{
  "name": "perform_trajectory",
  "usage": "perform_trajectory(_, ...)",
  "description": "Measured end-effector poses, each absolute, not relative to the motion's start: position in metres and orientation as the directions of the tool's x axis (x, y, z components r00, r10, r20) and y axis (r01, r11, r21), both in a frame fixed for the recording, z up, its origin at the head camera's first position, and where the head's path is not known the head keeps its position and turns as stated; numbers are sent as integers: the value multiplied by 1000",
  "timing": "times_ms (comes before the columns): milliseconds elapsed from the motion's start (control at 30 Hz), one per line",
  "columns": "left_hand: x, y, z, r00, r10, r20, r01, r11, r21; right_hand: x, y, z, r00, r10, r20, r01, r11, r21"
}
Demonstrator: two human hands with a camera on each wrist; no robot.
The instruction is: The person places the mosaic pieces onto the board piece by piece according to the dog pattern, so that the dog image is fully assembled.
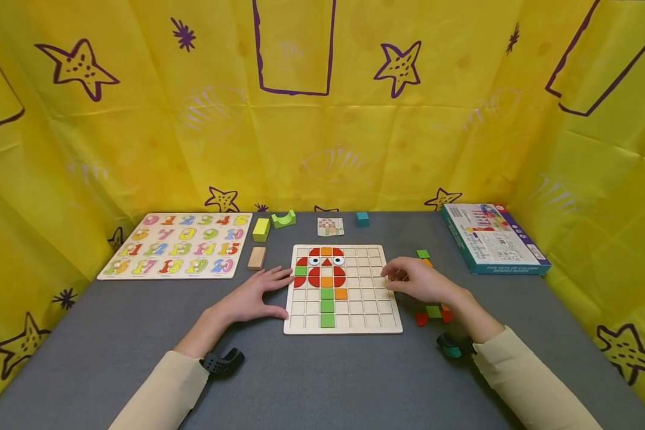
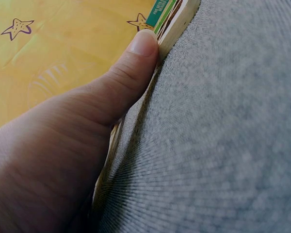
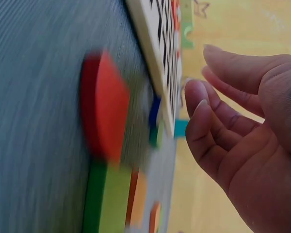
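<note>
A wooden grid board [image 1: 365,304] lies on the table, with red, orange and green tiles and two eye tiles on its left part. An orange square tile [image 1: 341,294] sits beside the column of green square tiles [image 1: 327,306]. My left hand [image 1: 255,297] rests at the board's left edge, fingers spread; its thumb [image 2: 131,63] touches the edge. Over the board's right edge, my right hand [image 1: 421,279] has bent fingers. In the right wrist view a gap shows between its thumb and fingers, with nothing in it. A red curved tile [image 3: 104,107] lies below that hand.
Loose tiles, such as a green one [image 1: 433,312], lie right of the board. A picture card [image 1: 330,227] and a blue cube [image 1: 362,220] are behind it. A number puzzle [image 1: 174,246], yellow block [image 1: 261,230] and wooden block [image 1: 256,258] are left; a box [image 1: 494,239] lies right.
</note>
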State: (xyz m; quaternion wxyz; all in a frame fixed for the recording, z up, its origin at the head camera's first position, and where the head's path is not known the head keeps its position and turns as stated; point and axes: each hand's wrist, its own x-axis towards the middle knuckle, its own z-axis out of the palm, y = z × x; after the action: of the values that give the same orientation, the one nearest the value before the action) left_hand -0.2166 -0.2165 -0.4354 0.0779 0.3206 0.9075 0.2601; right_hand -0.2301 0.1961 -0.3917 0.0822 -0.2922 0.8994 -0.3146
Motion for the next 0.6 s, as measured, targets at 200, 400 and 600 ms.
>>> perform_trajectory(200, -216, -216, -434, -786, 618, 15, 532, 664, 525, -228, 229, -392, -834, -551, 15, -448, 662, -601)
perform_trajectory(400, -216, -215, -435, -786, 618, 21, 535, 663, 524, -223, 252, -393, -856, -513, -60, -381, 705, -598)
perform_trajectory(600, -216, -216, -434, -786, 618, 19, 535, 664, 522, -220, 261, -397, -859, -503, -95, -367, 735, -571)
